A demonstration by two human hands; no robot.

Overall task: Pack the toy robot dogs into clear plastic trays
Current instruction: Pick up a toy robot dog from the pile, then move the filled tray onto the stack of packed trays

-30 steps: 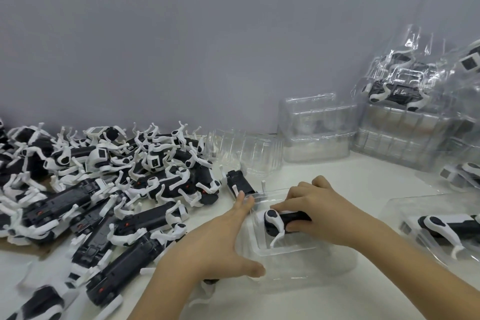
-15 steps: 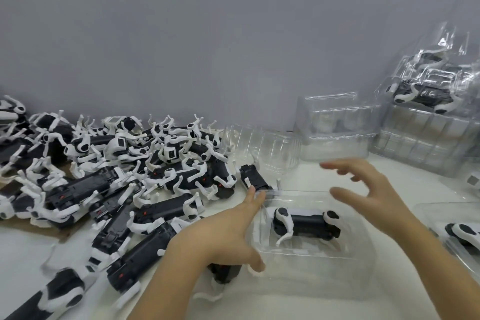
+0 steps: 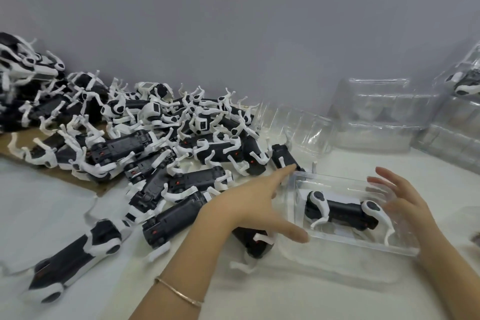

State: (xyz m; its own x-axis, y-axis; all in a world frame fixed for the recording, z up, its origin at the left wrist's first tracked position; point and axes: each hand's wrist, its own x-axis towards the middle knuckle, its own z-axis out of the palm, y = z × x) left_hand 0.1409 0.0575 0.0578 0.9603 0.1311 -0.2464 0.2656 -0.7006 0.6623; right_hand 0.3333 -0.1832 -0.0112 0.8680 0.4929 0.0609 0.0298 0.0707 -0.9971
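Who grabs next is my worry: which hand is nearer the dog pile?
Left. The left hand sits at the right edge of the pile, between it and the tray; the right hand is at the tray's far end.

Just one camera here, worn on the person's head, so it's a first-person look forward and down across the counter (image 3: 259, 301). Wide-angle lens, so it takes in a lot sideways. The grey wall (image 3: 233, 21) fills roughly the top half, the counter the bottom half. It sits pretty near the work: both arms come in from the bottom edge, left hand (image 3: 249, 205) around the middle, right hand (image 3: 405, 205) further right. The pile of toy dogs (image 3: 145, 143) runs off the left edge, the clear trays (image 3: 376, 117) off the right.
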